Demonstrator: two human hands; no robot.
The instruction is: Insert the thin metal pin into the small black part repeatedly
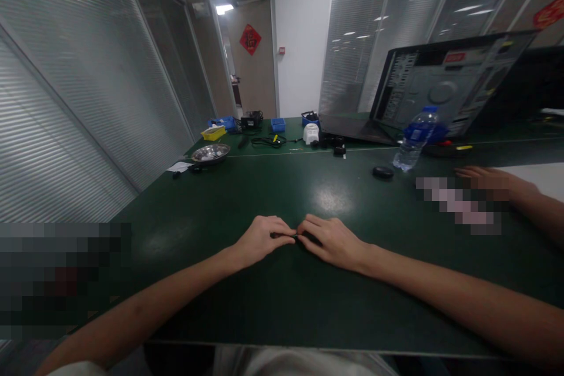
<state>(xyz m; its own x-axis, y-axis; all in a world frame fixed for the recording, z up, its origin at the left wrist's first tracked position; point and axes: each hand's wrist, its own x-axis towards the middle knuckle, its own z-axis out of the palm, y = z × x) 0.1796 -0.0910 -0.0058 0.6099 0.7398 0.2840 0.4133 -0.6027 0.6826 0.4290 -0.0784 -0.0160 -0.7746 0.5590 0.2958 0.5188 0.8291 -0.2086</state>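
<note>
My left hand (267,239) and my right hand (329,239) meet fingertip to fingertip low over the green table (247,305). Both are closed in a pinch. Between the fingertips shows a tiny dark, slightly greenish piece (295,237), mostly covered by the fingers and too small to name. Each thumb and forefinger seems to grip one side of it. The wrists rest close to the tabletop.
Another person's hand (493,182) lies at the right. A water bottle (412,144), a black mouse (383,172) and a computer case (440,88) stand back right. Back left are a metal dish (211,153), a yellow tray (214,133), cables (267,141) and a blue box (278,124).
</note>
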